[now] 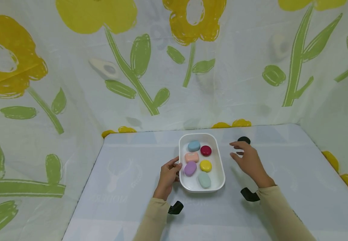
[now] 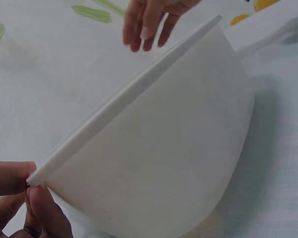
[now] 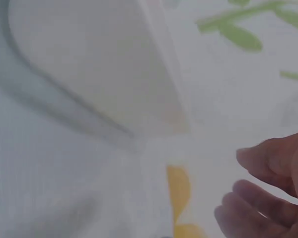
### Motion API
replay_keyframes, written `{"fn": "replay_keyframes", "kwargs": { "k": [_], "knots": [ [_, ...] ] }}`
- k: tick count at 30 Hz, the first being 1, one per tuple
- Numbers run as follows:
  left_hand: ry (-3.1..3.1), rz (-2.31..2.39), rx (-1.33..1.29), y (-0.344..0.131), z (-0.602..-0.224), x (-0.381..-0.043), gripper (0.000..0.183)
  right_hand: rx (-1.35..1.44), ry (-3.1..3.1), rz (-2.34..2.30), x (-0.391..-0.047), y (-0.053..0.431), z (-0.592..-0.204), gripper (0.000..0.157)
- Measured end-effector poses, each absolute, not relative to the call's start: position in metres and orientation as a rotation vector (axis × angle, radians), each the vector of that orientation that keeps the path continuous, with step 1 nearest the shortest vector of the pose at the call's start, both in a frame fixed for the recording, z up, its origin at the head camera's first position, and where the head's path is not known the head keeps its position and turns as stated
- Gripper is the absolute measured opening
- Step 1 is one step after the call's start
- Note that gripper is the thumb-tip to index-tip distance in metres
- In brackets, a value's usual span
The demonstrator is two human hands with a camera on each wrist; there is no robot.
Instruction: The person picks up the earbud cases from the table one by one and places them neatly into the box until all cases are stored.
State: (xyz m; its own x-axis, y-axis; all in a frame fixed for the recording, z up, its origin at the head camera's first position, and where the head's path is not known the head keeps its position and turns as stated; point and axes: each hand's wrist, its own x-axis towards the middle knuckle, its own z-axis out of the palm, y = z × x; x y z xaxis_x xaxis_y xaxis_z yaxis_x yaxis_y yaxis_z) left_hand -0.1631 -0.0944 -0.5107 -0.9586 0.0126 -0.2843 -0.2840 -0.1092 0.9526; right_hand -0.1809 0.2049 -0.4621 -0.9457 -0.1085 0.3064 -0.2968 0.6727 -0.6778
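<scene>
A white rectangular tray (image 1: 219,160) with rounded corners lies in front of me in the head view. Inside it are several smooth soap-like pieces: a blue oval (image 1: 194,146), a red round one (image 1: 205,150), a pink block (image 1: 191,157), a purple oval (image 1: 190,168), a yellow round one (image 1: 205,166) and a pale green oval (image 1: 204,180). With thumb and fingers my left hand (image 1: 168,175) pinches the tray's left rim, also seen closely in the left wrist view. Right of the tray, apart from it, my right hand (image 1: 249,160) hovers with fingers loosely bent and nothing between them.
A black rounded object (image 1: 244,140) shows just beyond the right hand, partly hidden by it. The pale tabletop (image 1: 125,201) carries faint printed patterns. Behind and beside it hangs a white curtain (image 1: 237,83) printed with yellow flowers and green leaves.
</scene>
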Motion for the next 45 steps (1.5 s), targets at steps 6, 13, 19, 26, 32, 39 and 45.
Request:
{"fn": "replay_keyframes", "kwargs": {
  "k": [6,13,19,26,32,39,45],
  "knots": [
    [1.96,2.177,-0.304,-0.094,-0.511,-0.164,0.041,0.161,-2.58,1.099,-0.197,0.234,-0.481,0.039],
    [1.97,2.167,-0.311,-0.093,-0.511,-0.165,0.041,0.025,-2.649,1.056,-0.217,0.254,-0.494,0.042],
    [1.963,2.154,-0.307,-0.094,-0.511,-0.164,0.041,0.047,-2.715,1.055,-0.233,0.26,-0.501,0.046],
    [1.931,2.14,-0.279,-0.094,-0.5,-0.161,0.043,0.088,-2.761,1.006,-0.246,0.265,-0.515,0.046],
    [1.968,2.123,-0.262,-0.092,-0.48,-0.153,0.044,0.049,-2.771,0.945,-0.25,0.259,-0.515,0.04],
    [1.964,2.139,-0.264,-0.092,-0.479,-0.151,0.044,0.044,-2.83,0.881,-0.245,0.252,-0.507,0.039],
    [1.959,2.137,-0.276,-0.091,-0.48,-0.152,0.043,0.037,-2.849,0.894,-0.24,0.253,-0.508,0.039]
  ]
}}
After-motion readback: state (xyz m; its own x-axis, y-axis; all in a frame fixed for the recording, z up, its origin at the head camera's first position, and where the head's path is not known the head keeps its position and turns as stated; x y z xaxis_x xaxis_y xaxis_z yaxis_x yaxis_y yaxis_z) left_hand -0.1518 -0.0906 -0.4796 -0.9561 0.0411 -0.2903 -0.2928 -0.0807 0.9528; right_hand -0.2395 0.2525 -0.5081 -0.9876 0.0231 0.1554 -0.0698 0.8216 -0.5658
